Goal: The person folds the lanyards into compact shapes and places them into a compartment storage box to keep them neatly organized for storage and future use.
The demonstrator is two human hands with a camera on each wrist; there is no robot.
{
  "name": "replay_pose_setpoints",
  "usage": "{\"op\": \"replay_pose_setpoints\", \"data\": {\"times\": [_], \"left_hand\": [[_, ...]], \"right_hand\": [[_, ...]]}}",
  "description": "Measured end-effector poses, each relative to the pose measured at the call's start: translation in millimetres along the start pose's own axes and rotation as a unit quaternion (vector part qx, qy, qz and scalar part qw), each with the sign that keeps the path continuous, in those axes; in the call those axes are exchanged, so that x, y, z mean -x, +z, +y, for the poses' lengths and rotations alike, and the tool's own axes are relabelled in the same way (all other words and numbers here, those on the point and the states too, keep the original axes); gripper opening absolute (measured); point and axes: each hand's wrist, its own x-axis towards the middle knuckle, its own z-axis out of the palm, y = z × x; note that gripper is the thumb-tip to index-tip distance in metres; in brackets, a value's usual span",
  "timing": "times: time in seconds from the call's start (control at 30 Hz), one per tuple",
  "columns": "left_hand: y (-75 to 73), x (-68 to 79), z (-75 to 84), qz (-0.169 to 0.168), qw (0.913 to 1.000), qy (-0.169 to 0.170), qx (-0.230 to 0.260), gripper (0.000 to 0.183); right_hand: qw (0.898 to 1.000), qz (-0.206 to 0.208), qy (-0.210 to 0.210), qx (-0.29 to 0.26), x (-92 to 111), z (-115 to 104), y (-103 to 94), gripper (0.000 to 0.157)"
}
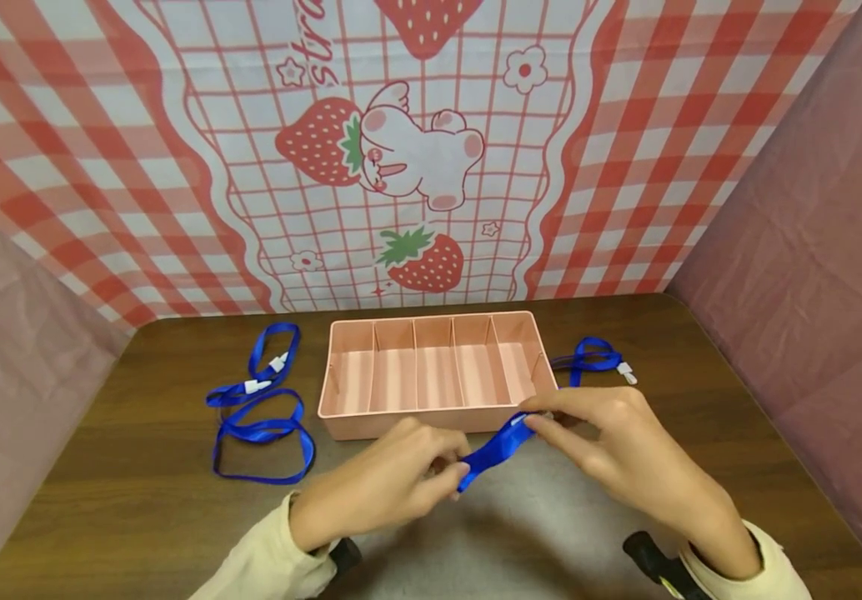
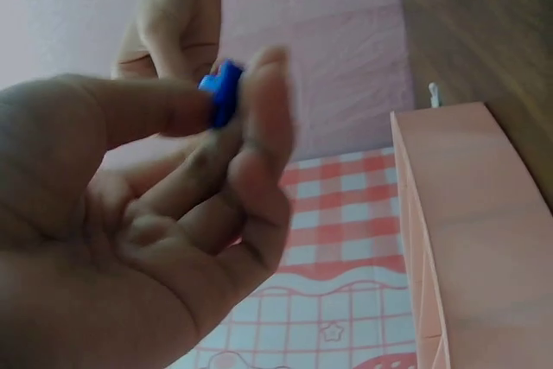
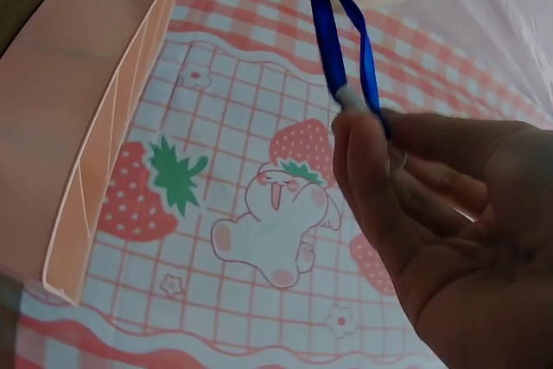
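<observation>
A blue lanyard (image 1: 497, 448), gathered into a short folded band, stretches between both hands in front of the pink box. Its lower left end is pinched between thumb and fingers of my left hand (image 1: 401, 471). My right hand (image 1: 618, 446) pinches the other end, where a white clip (image 3: 349, 98) shows beside the fingertips in the right wrist view. In the left wrist view, only a small blue bit of the lanyard (image 2: 225, 92) is visible between thumb and forefinger. The pink box (image 1: 393, 423) has several narrow compartments, and no lanyard shows in them.
Two blue lanyards with white clips, one upper (image 1: 294, 342) and one lower (image 1: 311, 454), lie looped on the table left of the box. Another blue lanyard (image 1: 596, 363) lies to its right, its white clip (image 1: 628, 374) pointing outward. A strawberry-print cloth (image 1: 431, 167) hangs behind.
</observation>
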Motion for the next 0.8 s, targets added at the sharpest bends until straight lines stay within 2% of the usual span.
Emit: {"op": "replay_pose_setpoints", "data": {"times": [0.1, 0.17, 0.3, 0.4, 0.5, 0.63, 0.7, 0.73, 0.8], "left_hand": [[1.0, -1.4, -0.1, 0.024, 0.9985, 0.02, 0.044, 0.032], [0.0, -0.9, 0.9, 0.038, 0.9958, 0.04, 0.073, 0.041], [-4.4, 1.8, 3.0, 0.039, 0.9914, 0.093, 0.084, 0.037], [-7.6, 3.5, 2.4, 0.027, 0.9892, 0.126, 0.07, 0.029], [-9.7, 4.5, 1.0, 0.001, 0.9867, 0.145, 0.075, 0.019], [-13.0, 6.0, 1.6, -0.069, 0.9774, 0.163, 0.115, 0.008], [-15.1, 6.4, 2.7, -0.089, 0.9731, 0.175, 0.121, 0.008], [-16.1, 6.5, 3.2, -0.092, 0.9723, 0.178, 0.12, 0.008], [-17.1, 5.9, 4.2, -0.072, 0.9743, 0.193, 0.091, 0.008]], "right_hand": [[0.999, 0.01, -0.015, 0.028, -1, 1, 2.5, 0.025], [1.0, 0.008, -0.011, 0.026, -1, 2, 3.0, 0.025], [1.0, -0.009, 0.005, 0.002, -1, 2, 2.6, 0.025], [1.0, -0.015, 0.008, -0.016, 0, 1, 2.4, 0.026], [0.999, -0.016, 0.0, -0.037, 1, 1, 3.6, 0.026], [0.997, -0.029, -0.008, -0.074, 1, 2, 6.2, 0.024], [0.995, -0.039, -0.005, -0.089, 2, 3, 6.7, 0.022], [0.995, -0.043, -0.002, -0.095, 2, 3, 6.8, 0.022], [0.993, -0.05, 0.004, -0.105, 2, 4, 7.1, 0.021]]}}
